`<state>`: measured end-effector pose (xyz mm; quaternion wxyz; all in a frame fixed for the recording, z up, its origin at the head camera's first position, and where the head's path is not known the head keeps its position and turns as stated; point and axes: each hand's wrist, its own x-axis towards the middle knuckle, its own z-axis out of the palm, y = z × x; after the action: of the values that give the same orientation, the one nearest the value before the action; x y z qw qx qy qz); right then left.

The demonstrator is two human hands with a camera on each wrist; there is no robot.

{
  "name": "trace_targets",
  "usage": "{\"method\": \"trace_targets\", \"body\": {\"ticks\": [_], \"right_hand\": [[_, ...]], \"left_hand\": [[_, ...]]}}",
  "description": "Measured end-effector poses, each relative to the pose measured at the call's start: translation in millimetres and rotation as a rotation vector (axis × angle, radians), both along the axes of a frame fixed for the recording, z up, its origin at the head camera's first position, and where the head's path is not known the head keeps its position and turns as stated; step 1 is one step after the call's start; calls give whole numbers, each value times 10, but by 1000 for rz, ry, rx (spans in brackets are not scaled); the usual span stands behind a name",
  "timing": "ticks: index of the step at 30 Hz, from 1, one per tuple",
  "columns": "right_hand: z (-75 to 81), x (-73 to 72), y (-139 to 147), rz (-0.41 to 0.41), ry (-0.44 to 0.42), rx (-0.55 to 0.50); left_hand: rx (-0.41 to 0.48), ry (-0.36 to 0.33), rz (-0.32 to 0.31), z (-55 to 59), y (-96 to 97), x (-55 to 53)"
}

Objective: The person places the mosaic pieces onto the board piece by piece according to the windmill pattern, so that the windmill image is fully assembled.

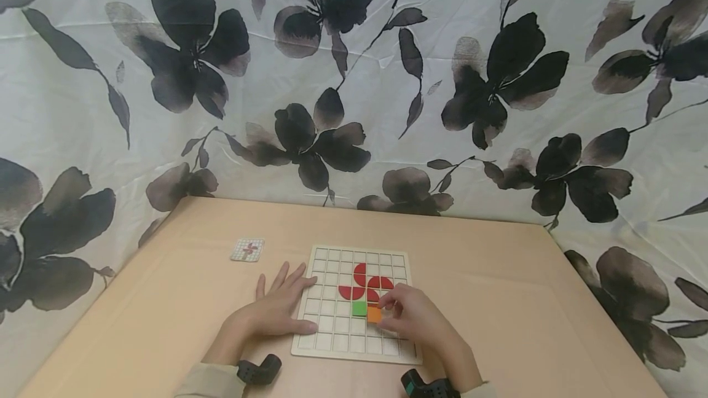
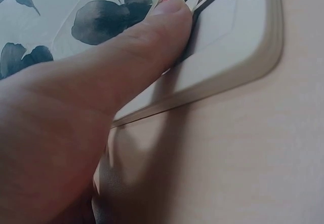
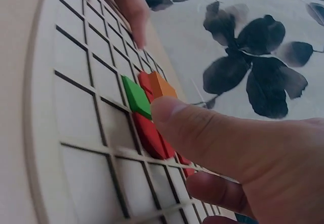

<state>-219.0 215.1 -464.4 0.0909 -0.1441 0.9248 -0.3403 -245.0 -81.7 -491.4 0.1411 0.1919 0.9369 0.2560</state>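
A pale wooden grid board (image 1: 332, 344) lies on the table, with several red rounded pieces (image 1: 352, 293) and a green square tile (image 1: 359, 308) set in its cells. My right hand (image 1: 420, 318) pinches an orange square tile (image 1: 373, 314) just beside the green one; in the right wrist view this orange tile (image 3: 163, 86) stands tilted above the board, with the thumb against it. My left hand (image 1: 276, 311) rests with spread fingers at the board's left edge, its thumb (image 2: 152, 39) on the rim in the left wrist view.
A small card (image 1: 247, 250) printed with a grid and a red pattern lies on the table (image 1: 475, 275) to the left of the board. Behind the table hangs a white cloth (image 1: 387, 78) with dark flowers. Each wrist wears a black camera band (image 1: 260, 370).
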Motion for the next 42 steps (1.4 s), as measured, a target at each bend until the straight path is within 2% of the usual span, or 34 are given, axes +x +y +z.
{"method": "trace_targets", "body": {"ticks": [5, 11, 28, 42], "right_hand": [[-36, 15, -101, 25, -4, 1], [-95, 28, -157, 23, 30, 59], [-158, 44, -253, -12, 30, 163], [-155, 63, -217, -8, 20, 122]], "left_hand": [[-3, -3, 1, 26, 14, -1], [1, -3, -3, 35, 22, -4], [-16, 9, -15, 2, -8, -38], [15, 0, -17, 14, 15, -8]]}}
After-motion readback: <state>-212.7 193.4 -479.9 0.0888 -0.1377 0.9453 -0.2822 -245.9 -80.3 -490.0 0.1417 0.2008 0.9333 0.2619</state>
